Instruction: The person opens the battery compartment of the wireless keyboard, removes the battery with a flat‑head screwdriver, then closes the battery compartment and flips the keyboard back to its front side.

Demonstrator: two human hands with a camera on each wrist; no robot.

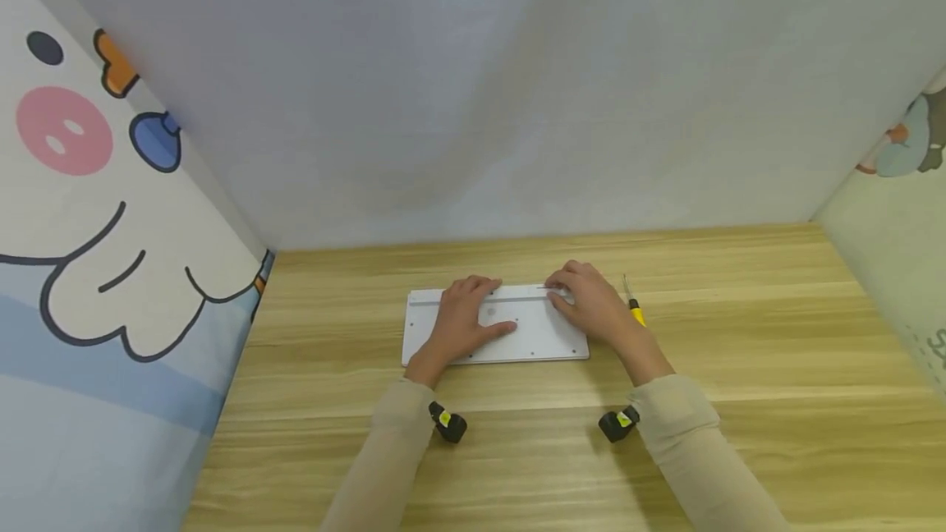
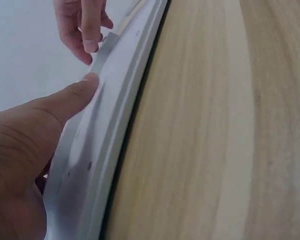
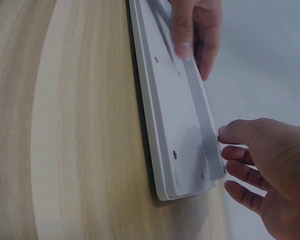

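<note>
A flat white keyboard-shaped panel (image 1: pixel 543 331) with small screws and a raised strip (image 3: pixel 202 117) along its far side lies on the table. My left hand (image 1: pixel 461 318) holds it left of the middle, thumb laid over the face and fingers over the far edge. Fingertips of my right hand (image 1: pixel 587 298) are at the far edge near the right end, thumb and fingers bent close together. By them the head view has a thin dark line; I cannot tell whether they pinch something there. Just right of this hand is a screwdriver (image 1: pixel 637 314) with a yellow and black handle.
The wood-grain table (image 1: pixel 332 466) runs back to a pale grey wall (image 1: pixel 473 105). Cartoon-printed panels (image 1: pixel 133 269) stand at left and right. Black wrist cameras (image 1: pixel 451 427) are strapped at both cuffs, low over the table.
</note>
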